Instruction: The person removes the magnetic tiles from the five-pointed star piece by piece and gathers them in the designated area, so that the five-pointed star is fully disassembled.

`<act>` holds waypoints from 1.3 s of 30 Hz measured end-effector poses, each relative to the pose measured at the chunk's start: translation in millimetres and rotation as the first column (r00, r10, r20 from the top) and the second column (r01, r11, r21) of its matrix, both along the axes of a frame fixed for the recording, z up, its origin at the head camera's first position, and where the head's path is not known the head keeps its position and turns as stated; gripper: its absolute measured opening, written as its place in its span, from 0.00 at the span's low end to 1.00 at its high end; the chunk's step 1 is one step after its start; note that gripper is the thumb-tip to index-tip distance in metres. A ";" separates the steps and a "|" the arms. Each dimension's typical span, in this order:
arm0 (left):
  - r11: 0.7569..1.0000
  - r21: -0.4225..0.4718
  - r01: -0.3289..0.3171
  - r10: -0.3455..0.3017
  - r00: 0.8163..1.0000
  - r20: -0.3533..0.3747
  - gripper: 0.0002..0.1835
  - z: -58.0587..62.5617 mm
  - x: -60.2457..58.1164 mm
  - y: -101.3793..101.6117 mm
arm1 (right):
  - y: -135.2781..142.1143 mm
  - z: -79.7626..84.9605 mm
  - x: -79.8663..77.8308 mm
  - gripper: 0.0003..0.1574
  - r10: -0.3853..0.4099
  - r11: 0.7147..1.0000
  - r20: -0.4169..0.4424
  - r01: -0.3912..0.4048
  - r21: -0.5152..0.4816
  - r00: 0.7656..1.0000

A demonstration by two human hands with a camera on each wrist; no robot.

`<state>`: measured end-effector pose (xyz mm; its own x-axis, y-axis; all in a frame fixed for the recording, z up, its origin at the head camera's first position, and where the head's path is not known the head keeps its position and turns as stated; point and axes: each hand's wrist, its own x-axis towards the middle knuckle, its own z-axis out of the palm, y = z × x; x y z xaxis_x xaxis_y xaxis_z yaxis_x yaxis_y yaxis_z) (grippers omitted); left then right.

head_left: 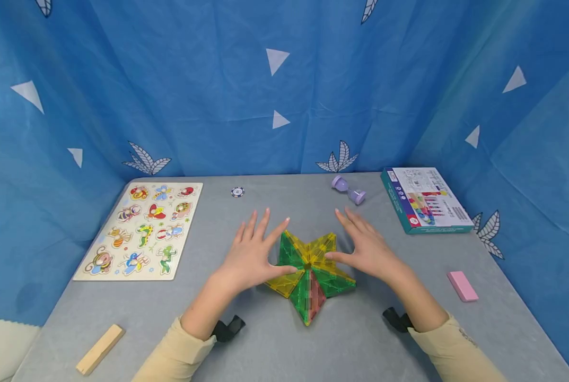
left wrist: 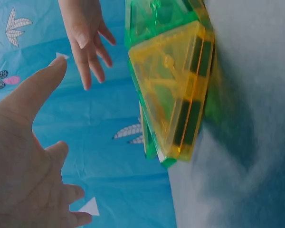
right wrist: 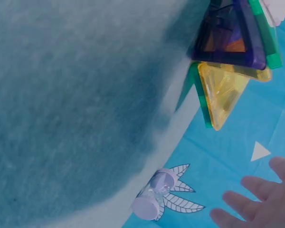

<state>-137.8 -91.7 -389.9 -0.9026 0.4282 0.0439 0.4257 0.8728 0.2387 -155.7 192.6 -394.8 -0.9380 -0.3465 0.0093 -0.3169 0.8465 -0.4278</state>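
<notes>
A five-pointed star of translucent magnetic tiles [head_left: 308,289] in green, yellow and red stands on the grey table. My left hand [head_left: 251,257] is over its left side, fingers spread and thumb reaching toward the star's middle. On the other side my right hand [head_left: 367,246] hovers with straight fingers, its thumb overlapping the upper right yellow point in the head view. Seen from the left wrist, the tile star [left wrist: 168,90] is beside the left hand [left wrist: 28,156], apart from the fingers. In the right wrist view, a purple tile [right wrist: 230,38] shows on its side, away from the right hand [right wrist: 261,199].
An insect puzzle board [head_left: 143,233] lies at the left, a wooden block [head_left: 100,350] nearer me. Toward the back are a poker chip [head_left: 237,192], a lilac hourglass [head_left: 348,190] lying down, and a game box [head_left: 427,201]. A pink block [head_left: 462,286] sits at right. Blue curtain [head_left: 217,90] surrounds the table.
</notes>
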 end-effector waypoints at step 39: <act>0.957 -0.026 0.289 -0.287 0.955 0.080 0.46 -27.4 22.0 21.8 | -1.2 -18.6 12.6 0.30 0.082 0.988 0.393 -0.023 -0.152 0.916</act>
<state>-115.8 -69.8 -417.3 -0.7408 0.6705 -0.0401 0.6425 0.7247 0.2490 -143.1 191.5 -413.4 -0.8547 -0.4183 -0.3075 -0.1386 0.7546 -0.6413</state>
